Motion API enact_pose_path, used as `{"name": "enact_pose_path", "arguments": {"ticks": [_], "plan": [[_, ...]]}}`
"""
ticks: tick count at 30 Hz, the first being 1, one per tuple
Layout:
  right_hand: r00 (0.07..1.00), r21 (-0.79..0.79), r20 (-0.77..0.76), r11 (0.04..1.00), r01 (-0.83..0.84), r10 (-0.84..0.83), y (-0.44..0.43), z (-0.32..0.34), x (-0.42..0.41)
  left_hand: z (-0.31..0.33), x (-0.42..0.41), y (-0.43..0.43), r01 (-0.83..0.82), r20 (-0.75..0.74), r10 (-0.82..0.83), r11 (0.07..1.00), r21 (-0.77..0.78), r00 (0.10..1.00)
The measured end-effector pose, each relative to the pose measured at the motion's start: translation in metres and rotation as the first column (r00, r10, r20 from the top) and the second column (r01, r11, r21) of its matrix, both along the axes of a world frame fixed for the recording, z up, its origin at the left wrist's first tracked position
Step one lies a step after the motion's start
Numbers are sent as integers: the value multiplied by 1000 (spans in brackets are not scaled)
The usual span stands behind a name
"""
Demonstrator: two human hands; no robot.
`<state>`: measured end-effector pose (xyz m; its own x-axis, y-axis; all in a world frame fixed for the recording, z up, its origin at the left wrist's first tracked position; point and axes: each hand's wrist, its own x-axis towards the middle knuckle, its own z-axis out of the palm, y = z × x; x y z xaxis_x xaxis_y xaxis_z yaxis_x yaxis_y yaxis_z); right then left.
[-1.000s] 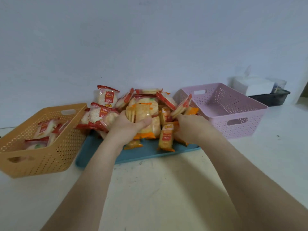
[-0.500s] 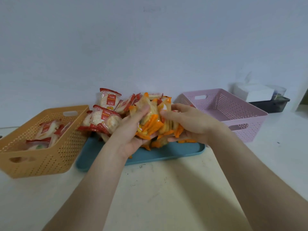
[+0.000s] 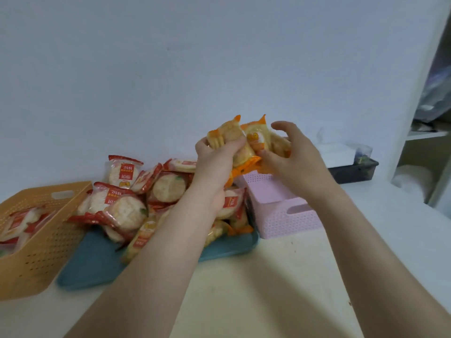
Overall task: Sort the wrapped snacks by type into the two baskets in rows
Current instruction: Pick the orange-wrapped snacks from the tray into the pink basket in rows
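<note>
My left hand (image 3: pixel 214 159) and my right hand (image 3: pixel 295 162) together grip a bunch of orange-wrapped snacks (image 3: pixel 246 140), held up in the air above the near-left corner of the pink basket (image 3: pixel 280 215). A pile of red-wrapped round snacks (image 3: pixel 127 198) lies on the blue tray (image 3: pixel 92 262), with a few orange-wrapped ones (image 3: pixel 144 235) among them. The orange basket (image 3: pixel 36 254) at the left holds several red-wrapped snacks (image 3: pixel 17 223). My forearms hide part of the tray and the pink basket's inside.
A white wall stands close behind the tray. A black tray with a white box (image 3: pixel 351 167) sits at the back right. A white shelf unit (image 3: pixel 424 147) rises at the far right. The cream tabletop (image 3: pixel 256 289) stretches toward me.
Both hands have lifted the bunch of orange-wrapped snacks off the tray, up and to the right, over the pink basket. The view has shifted right.
</note>
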<state>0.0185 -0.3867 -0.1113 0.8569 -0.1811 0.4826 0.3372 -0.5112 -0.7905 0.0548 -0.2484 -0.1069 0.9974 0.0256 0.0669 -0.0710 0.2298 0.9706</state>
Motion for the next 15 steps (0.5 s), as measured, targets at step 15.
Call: {"name": "enact_pose_path", "arguments": {"ticks": [15], "plan": [[799,-394,-422,880,265,-430,-93,-52,21,-67,9,-41,150,-176,-35,698,701,984]]}}
